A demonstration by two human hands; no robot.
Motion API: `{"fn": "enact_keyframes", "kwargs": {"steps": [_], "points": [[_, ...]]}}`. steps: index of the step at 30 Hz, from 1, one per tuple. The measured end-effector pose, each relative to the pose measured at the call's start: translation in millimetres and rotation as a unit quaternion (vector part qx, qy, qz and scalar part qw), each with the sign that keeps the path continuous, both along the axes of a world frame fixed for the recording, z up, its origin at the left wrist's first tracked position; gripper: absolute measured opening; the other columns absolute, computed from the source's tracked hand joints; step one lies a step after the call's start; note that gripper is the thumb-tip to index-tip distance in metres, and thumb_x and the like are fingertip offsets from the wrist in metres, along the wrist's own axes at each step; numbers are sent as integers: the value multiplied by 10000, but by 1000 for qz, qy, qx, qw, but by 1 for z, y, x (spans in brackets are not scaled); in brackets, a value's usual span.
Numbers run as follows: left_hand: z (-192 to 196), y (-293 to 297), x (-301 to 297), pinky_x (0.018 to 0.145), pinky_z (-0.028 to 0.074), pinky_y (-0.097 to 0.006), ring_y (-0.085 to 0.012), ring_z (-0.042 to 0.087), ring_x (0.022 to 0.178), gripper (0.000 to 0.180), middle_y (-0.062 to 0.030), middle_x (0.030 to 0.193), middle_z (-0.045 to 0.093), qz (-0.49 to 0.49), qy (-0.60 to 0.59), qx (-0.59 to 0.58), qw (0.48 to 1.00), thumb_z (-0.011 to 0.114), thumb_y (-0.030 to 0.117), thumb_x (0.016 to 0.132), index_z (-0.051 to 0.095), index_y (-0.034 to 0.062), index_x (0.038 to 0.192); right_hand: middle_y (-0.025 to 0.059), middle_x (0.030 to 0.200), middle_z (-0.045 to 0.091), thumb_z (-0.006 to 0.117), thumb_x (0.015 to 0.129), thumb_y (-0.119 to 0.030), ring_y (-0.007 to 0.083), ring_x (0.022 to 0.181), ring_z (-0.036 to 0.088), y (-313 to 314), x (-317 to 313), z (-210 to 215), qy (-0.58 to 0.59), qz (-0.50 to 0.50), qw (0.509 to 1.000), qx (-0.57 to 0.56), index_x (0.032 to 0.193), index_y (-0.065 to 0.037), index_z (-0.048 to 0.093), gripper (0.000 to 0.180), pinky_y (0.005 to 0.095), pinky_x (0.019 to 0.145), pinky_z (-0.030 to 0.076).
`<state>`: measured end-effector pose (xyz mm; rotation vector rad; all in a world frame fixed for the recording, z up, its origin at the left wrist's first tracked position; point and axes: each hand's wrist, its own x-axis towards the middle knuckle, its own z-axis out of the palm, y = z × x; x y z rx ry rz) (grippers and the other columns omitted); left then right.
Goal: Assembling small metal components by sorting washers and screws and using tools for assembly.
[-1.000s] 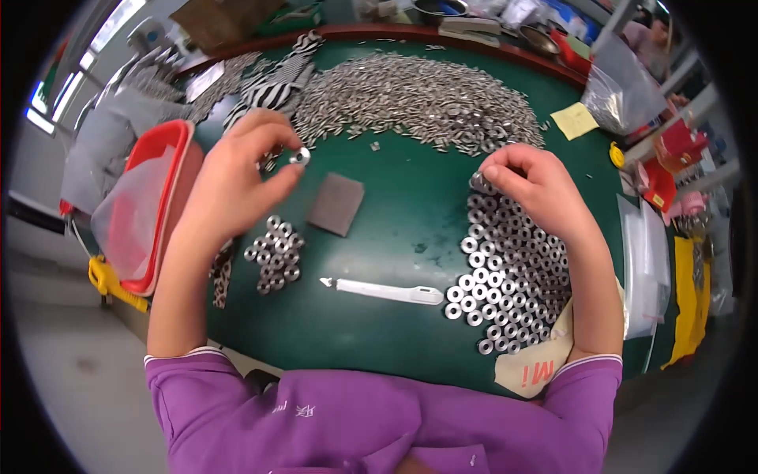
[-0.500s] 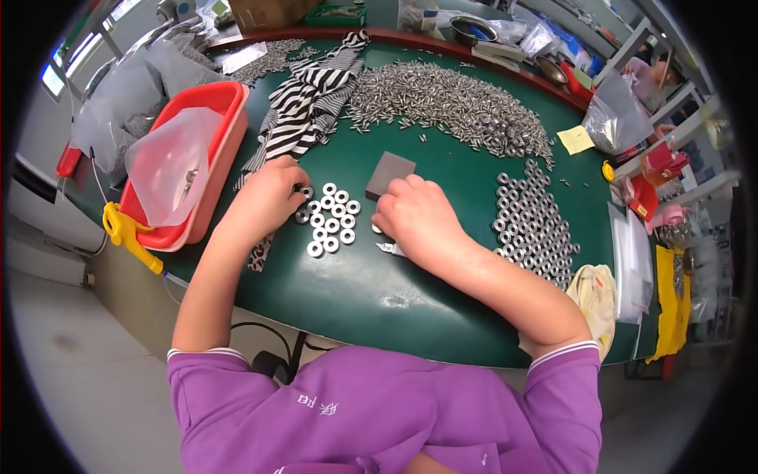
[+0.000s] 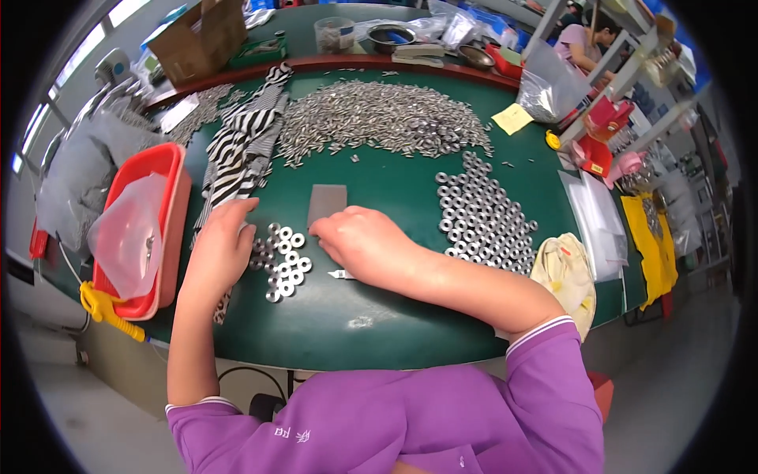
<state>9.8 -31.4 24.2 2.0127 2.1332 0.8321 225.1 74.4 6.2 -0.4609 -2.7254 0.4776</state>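
Shiny silver rings [image 3: 283, 269], round with dark holes, loosely clustered.
Left hand [image 3: 221, 245]: thumb and finger apart; right hand [image 3: 365, 241]: fingers bent, grasp impossible to tell.

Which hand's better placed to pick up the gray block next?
Probably the right hand: it's beside the gray block, while the left hand is farther off, left of the smaller ring cluster.

White characters [image 3: 302, 436] on the purple shirt [image 3: 379, 419], small unreadable red marking [image 3: 565, 252] on the cream cloth [image 3: 570, 278]
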Motion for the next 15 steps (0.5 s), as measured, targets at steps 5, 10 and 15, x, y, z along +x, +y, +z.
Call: {"fn": "enact_keyframes", "kwargs": {"steps": [5,10,15], "points": [[15,56,35,894,472,-373,-330,591,1018,241,-145,1058,610,-103,-66,-1,993,603,15,811,616,15,1052,142,948,671,612,814,-120,328,910,633,90,76,35,49,-193,980,3,978,-61,671,184,412,811,507],[1,153,100,810,500,-360,-296,613,944,203,-119,984,620,-199,-43,-18,979,623,54,797,648,33,998,122,913,686,621,779,-116,308,868,646,174,142,18,5,-334,942,-12,946,-91,691,182,414,795,509],[-30,235,165,851,481,-407,-307,583,976,203,-110,931,612,-197,15,40,979,690,140,749,678,72,940,102,856,690,683,742,-110,275,831,661,199,141,-14,30,-274,958,-78,937,-97,697,197,373,775,525]]}}
